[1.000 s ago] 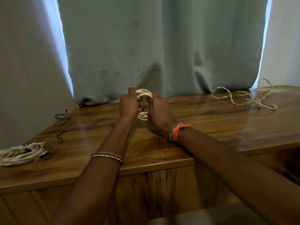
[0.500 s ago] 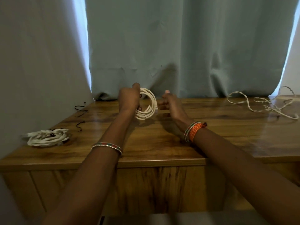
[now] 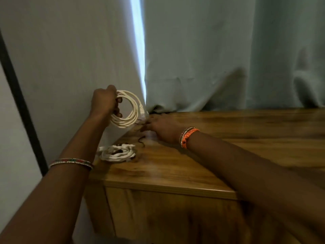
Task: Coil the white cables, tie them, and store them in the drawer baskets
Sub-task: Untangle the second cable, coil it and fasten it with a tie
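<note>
The coiled white cable [image 3: 127,109] hangs in the air off the cabinet's left end, a neat round of several loops with its plug end [image 3: 142,112] dangling on the right side of the ring. The left hand [image 3: 105,102] has it — fingers closed around the left side of the coil, thumb on top — held up in front of the pale curtain [image 3: 211,55]. Just to the right and lower, the right hand [image 3: 162,127] lies low on the wooden cabinet top [image 3: 228,138] near its back left corner, fingers stretched toward some thin dark ties [image 3: 141,139] lying there; whether it has pinched one I cannot tell, as the fingertips blur into the wood. Nearer the front, a second white cable bundle [image 3: 117,153] rests on the cabinet top at its left edge, already bunched. An orange braided bracelet [image 3: 188,136] sits on the right wrist, a beaded bangle [image 3: 71,162] on the left forearm.
</note>
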The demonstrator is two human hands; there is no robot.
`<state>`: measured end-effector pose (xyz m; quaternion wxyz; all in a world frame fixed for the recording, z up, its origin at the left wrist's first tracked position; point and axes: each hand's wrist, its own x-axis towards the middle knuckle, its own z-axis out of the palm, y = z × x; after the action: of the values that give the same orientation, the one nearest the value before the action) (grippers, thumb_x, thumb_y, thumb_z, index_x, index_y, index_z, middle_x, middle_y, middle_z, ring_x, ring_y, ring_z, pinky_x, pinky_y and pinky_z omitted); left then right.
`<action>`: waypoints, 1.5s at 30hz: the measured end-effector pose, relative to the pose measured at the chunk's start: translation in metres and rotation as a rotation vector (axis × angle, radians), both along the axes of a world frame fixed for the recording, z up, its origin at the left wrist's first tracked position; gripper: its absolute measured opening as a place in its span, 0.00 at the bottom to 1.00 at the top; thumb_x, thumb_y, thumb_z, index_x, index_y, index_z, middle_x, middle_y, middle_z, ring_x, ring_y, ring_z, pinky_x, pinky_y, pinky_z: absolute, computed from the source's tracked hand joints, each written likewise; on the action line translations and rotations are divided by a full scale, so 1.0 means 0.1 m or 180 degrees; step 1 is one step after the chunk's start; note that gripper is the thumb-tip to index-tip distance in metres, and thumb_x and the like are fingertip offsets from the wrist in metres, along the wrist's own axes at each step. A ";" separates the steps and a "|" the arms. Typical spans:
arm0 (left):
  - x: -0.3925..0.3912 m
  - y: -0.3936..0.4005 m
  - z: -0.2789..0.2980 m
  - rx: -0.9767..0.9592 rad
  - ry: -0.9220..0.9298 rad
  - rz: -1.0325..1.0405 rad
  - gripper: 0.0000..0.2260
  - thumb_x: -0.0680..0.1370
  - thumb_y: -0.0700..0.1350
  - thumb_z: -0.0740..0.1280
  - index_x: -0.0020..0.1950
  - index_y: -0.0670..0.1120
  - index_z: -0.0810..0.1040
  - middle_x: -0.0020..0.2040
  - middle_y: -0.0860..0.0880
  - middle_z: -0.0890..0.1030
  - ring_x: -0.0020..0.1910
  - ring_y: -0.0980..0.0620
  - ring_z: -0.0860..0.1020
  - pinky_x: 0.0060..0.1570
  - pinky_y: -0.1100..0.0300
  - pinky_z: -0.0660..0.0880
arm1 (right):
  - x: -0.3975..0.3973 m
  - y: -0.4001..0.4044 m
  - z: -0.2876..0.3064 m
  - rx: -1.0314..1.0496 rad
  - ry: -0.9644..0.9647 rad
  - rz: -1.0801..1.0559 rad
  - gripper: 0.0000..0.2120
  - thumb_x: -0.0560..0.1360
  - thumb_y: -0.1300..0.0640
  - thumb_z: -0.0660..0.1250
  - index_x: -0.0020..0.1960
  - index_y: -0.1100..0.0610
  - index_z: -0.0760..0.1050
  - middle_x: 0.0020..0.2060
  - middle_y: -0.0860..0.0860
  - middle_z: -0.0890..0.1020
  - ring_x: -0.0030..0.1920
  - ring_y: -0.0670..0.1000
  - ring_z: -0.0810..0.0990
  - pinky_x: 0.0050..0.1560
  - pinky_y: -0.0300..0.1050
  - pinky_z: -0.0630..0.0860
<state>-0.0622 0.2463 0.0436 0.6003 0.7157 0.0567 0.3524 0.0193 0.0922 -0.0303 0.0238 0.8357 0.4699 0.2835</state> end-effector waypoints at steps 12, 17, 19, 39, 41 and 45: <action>0.09 0.10 -0.09 -0.0013 0.0050 0.0203 0.18 0.78 0.45 0.54 0.31 0.41 0.71 0.13 0.52 0.66 0.12 0.55 0.63 0.21 0.64 0.68 | 0.05 0.12 -0.04 -0.0190 0.0111 0.0580 0.05 0.73 0.61 0.66 0.46 0.56 0.80 0.45 0.52 0.81 0.44 0.51 0.78 0.39 0.42 0.69; 0.10 -0.01 -0.17 -0.0142 0.0135 0.0155 0.20 0.79 0.44 0.51 0.30 0.40 0.71 0.13 0.50 0.66 0.11 0.54 0.65 0.27 0.59 0.70 | 0.01 -0.11 -0.06 -0.0120 0.0286 0.0317 0.04 0.76 0.58 0.62 0.48 0.58 0.73 0.45 0.53 0.76 0.40 0.47 0.68 0.39 0.43 0.64; 0.13 -0.06 -0.22 -0.0150 0.0179 0.0123 0.19 0.79 0.44 0.51 0.31 0.40 0.70 0.13 0.51 0.67 0.11 0.54 0.65 0.28 0.59 0.70 | 0.04 -0.27 -0.03 0.0582 0.0623 0.0155 0.03 0.77 0.60 0.61 0.48 0.60 0.71 0.42 0.55 0.77 0.38 0.50 0.71 0.38 0.43 0.64; 0.93 -1.89 -0.25 0.0043 -0.0111 0.0426 0.17 0.80 0.40 0.53 0.55 0.28 0.75 0.58 0.31 0.77 0.59 0.36 0.74 0.53 0.51 0.66 | 0.08 -1.28 0.13 0.3903 0.1984 -0.0878 0.15 0.73 0.58 0.67 0.28 0.57 0.73 0.23 0.51 0.74 0.21 0.46 0.69 0.25 0.38 0.65; 0.98 -1.96 -0.30 0.0021 -0.0295 0.0419 0.16 0.80 0.39 0.53 0.54 0.28 0.74 0.57 0.32 0.77 0.58 0.37 0.74 0.51 0.53 0.63 | 0.11 -1.24 0.08 0.4155 0.1829 -0.1140 0.13 0.72 0.58 0.67 0.29 0.60 0.74 0.25 0.53 0.75 0.25 0.51 0.72 0.28 0.41 0.68; 0.93 -2.04 -0.32 0.0056 -0.0695 0.0411 0.10 0.81 0.39 0.52 0.50 0.39 0.73 0.55 0.35 0.77 0.54 0.42 0.74 0.38 0.63 0.59 | 0.07 -1.21 0.05 0.4795 0.1944 -0.1286 0.09 0.73 0.57 0.68 0.39 0.63 0.77 0.33 0.56 0.78 0.31 0.54 0.75 0.29 0.42 0.72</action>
<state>0.0304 0.0425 0.0119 0.5727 0.6731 0.0339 0.4667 0.0262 -0.0284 -0.0254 -0.6189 0.7363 -0.0183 0.2731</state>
